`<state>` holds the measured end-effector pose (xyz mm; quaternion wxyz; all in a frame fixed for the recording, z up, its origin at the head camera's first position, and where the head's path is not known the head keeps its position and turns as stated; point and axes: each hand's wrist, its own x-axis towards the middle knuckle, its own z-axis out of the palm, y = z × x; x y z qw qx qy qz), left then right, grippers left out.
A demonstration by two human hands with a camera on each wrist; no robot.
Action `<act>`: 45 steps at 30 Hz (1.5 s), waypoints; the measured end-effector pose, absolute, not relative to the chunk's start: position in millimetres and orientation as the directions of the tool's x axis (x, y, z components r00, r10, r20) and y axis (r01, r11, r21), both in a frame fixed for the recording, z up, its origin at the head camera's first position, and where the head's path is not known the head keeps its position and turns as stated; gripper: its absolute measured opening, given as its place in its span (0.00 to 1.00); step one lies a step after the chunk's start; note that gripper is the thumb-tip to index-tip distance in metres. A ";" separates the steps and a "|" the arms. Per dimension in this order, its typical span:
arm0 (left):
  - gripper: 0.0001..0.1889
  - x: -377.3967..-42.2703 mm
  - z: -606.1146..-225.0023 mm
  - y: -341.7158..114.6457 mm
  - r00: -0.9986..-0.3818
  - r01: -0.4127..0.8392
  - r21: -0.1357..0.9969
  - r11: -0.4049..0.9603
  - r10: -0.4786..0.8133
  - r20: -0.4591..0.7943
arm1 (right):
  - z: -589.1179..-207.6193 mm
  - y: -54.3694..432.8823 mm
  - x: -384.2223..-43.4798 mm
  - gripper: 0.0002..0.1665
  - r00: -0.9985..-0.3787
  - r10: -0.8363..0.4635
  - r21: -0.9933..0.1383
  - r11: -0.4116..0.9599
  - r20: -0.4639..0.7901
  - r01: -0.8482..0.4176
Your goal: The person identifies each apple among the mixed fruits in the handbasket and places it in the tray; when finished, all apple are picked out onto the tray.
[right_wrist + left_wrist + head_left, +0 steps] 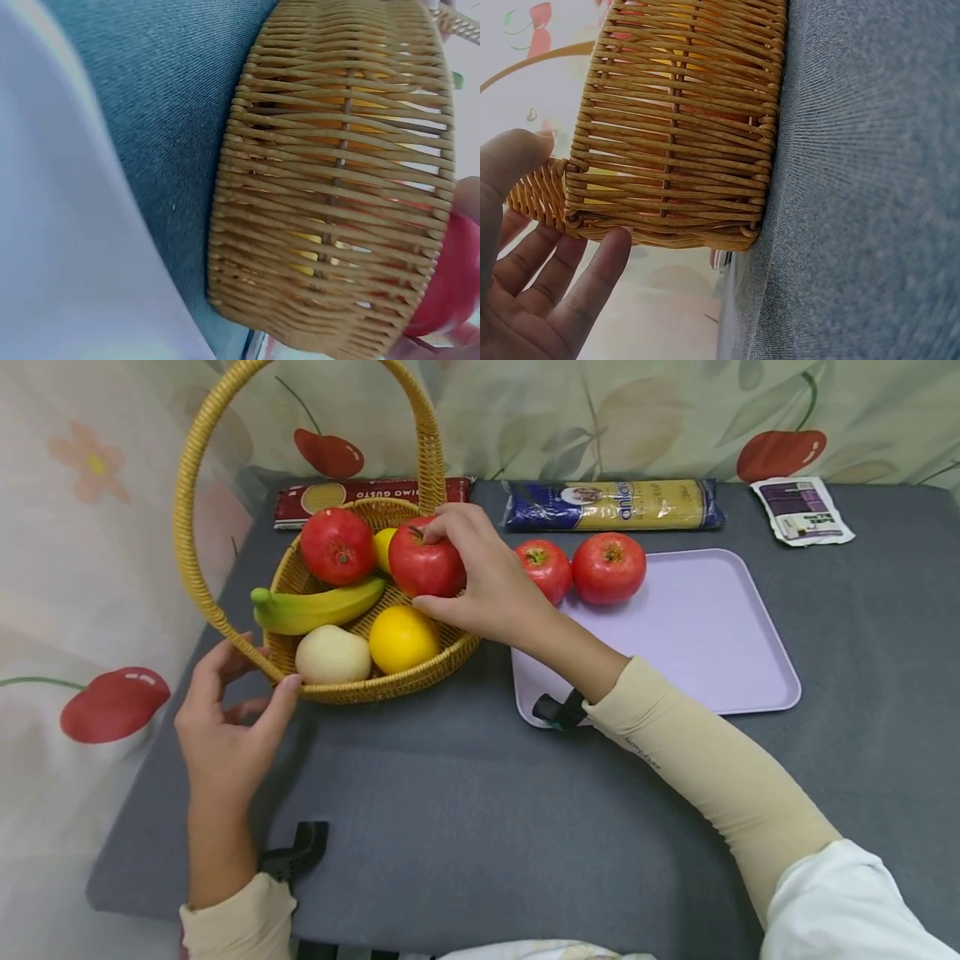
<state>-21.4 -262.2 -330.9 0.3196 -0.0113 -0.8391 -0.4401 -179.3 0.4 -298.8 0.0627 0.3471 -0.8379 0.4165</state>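
My right hand (487, 572) grips a red apple (426, 560) at the right side of a wicker basket (420, 679), thumb below and fingers over its top. In the right wrist view the apple (450, 281) shows beside the woven rim. Fingers and thumb of my left hand (232, 727) hold the basket at the foot of its tall handle (187, 527); the left wrist view shows this grip on the woven side. Inside the basket lie a red fruit (337, 547), a banana (318, 607), a pale round fruit (333, 655), an orange (404, 639) and a partly hidden yellow fruit (384, 548).
A lilac tray (720, 635) right of the basket bears two red fruits (609, 568). Along the back lie a dark red packet (307, 503), a blue and yellow pasta pack (615, 506) and a small white and purple sachet (802, 510). A patterned curtain hangs behind.
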 end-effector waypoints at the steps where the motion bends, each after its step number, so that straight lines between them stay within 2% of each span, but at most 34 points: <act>1: 0.30 -21.7 -332.2 -262.9 -0.795 0.302 0.730 0.613 -0.261 0.547 | -298.2 3.2 -177.7 0.33 -0.750 -0.529 -0.657 0.408 0.396 -0.634; 19: 0.29 -18.5 -324.3 -255.2 -0.798 0.301 0.745 0.595 -0.271 0.539 | -280.5 53.0 -146.0 0.32 -0.734 -0.523 -0.634 0.401 0.434 -0.661; 28: 0.29 -21.5 -327.1 -257.3 -0.801 0.287 0.756 0.588 -0.286 0.526 | -281.7 98.9 -138.4 0.35 -0.796 -0.381 -0.664 0.442 0.470 -0.603; 34: 0.29 -22.4 -327.5 -258.3 -0.791 0.298 0.748 0.593 -0.286 0.541 | -283.3 142.6 -139.4 0.38 -0.863 -0.224 -0.682 0.537 0.453 -0.497; 39: 0.29 -25.0 -330.0 -257.9 -0.793 0.299 0.752 0.588 -0.285 0.538 | -298.3 187.9 -158.4 0.38 -0.892 -0.055 -0.671 0.638 0.449 -0.377; 42: 0.29 -24.3 -331.5 -258.1 -0.790 0.289 0.761 0.581 -0.305 0.533 | -308.3 210.0 -172.9 0.41 -0.946 0.024 -0.676 0.705 0.324 -0.214; 45: 0.29 -22.5 -331.1 -257.5 -0.789 0.285 0.765 0.578 -0.312 0.529 | -316.2 224.9 -181.5 0.43 -0.988 0.073 -0.669 0.742 0.134 -0.036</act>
